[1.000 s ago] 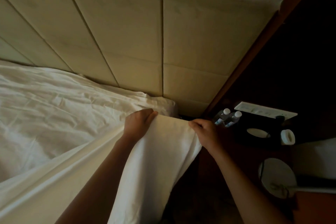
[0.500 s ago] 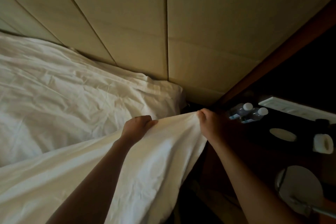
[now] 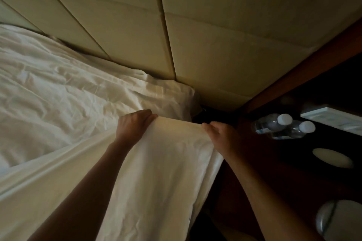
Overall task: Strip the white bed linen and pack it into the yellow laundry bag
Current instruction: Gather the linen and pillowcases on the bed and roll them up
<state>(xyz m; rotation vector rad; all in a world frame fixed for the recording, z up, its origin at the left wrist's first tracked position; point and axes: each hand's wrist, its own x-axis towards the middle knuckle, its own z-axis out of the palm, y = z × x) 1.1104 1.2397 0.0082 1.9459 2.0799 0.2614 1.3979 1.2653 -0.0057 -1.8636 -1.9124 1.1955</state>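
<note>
A: White sheet (image 3: 156,172), item one: you are holding its top edge at the head corner of the bed (image 3: 58,88). Your left hand (image 3: 133,125) is curling its fingers over the hem; your right hand (image 3: 221,135) is pinching the same hem just beside the nightstand (image 3: 293,162).

B: What is changing?

A: Compared with a second ago, your two hands are sitting further apart along the hem, so the cloth between them is stretching flatter. The view is also closing in on the headboard (image 3: 215,45), so you are leaning toward the corner.

B: Meaning for the job?

A: My reading: you are still stripping. This corner is coming free, while the rest of the sheet is lying crumpled across the mattress.

B: Other entries?

A: Two water bottles (image 3: 284,126) are lying on the nightstand, close to your right hand; mind them as you pull. Yellow laundry bag: not showing in this view, so packing is not yet starting.
</note>
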